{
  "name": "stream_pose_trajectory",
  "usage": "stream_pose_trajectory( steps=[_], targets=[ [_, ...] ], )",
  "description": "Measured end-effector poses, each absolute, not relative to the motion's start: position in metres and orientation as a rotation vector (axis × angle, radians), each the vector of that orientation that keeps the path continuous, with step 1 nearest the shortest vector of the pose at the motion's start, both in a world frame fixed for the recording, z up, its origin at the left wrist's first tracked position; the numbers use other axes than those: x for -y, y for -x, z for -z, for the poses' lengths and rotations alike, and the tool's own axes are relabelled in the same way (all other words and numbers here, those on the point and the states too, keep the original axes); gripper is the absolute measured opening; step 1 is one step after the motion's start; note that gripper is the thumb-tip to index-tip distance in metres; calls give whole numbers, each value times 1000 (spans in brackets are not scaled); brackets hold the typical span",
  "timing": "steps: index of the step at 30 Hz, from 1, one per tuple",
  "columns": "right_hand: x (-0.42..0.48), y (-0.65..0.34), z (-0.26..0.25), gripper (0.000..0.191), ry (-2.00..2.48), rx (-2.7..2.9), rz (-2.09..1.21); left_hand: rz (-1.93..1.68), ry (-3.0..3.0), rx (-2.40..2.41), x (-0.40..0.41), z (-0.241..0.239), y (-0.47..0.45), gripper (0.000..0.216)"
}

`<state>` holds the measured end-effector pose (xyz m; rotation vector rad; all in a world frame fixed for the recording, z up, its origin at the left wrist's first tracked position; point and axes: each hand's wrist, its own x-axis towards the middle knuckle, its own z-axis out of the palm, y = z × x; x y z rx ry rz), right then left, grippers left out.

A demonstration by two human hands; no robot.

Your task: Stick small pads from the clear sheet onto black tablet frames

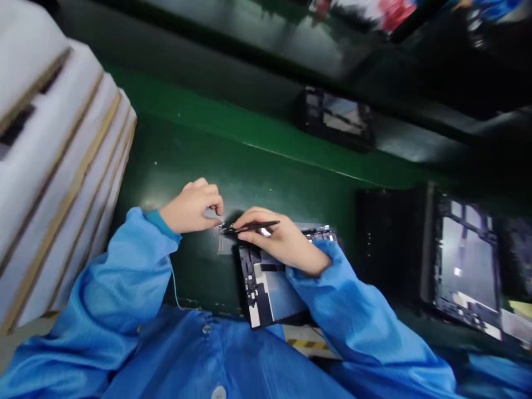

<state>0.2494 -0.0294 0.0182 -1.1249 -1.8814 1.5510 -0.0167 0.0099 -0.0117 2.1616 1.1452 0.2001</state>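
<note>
Open dark-framed device (285, 291), lying on green bench (183, 155), partly covered by right sleeve (353, 310), right hand (282, 241) clamped on black tweezers (249, 226), left hand (193, 208) beside their tips, its hold on anything impossible to tell, another framed device (339, 117) farther off.

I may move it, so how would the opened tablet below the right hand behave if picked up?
The opened tablet probably stays stiff, given its flat, straight-edged body. It's likely fragile, since small parts lie exposed along one side. Its slab shape seems unlikely to roll.
</note>
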Motion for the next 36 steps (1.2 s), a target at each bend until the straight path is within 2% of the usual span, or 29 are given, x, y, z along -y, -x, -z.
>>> stream_pose_trajectory(
  steps=[3, 7, 18, 20, 23, 25, 27, 31, 36],
  targets=[
    [20, -249, -5, 17, 1112, 1972, -1510, -214, -2142, -1120, -8, 10, 16, 13],
    [25, -253, -4, 17, 1124, 1882, -1519, -221, -2190, -1116, -6, 9, 12, 14],
    [20, -247, -8, 12, 1113, 2072, -1415, -183, -2214, -1141, -7, 9, 9, 19],
    [17, -249, -9, 11, 1114, 1956, -1515, -153, -2214, -1144, -8, 6, 9, 19],
    [26, -264, -18, 12, 1138, 1496, -1626, -134, -2224, -1134, -8, 3, 11, 18],
    [43, -281, -24, 10, 1195, 1199, -1489, -164, -2245, -1105, -8, 4, 14, 18],
    [68, -298, -26, 5, 1284, 1037, -1182, -210, -2277, -1071, -7, 6, 16, 22],
    [113, -321, -5, 6, 1407, 1016, -630, -265, -2331, -1083, -7, 10, 18, 33],
    [120, -337, 20, 12, 1480, 1081, -499, -246, -2316, -1109, -11, 7, 18, 43]
  ],
)
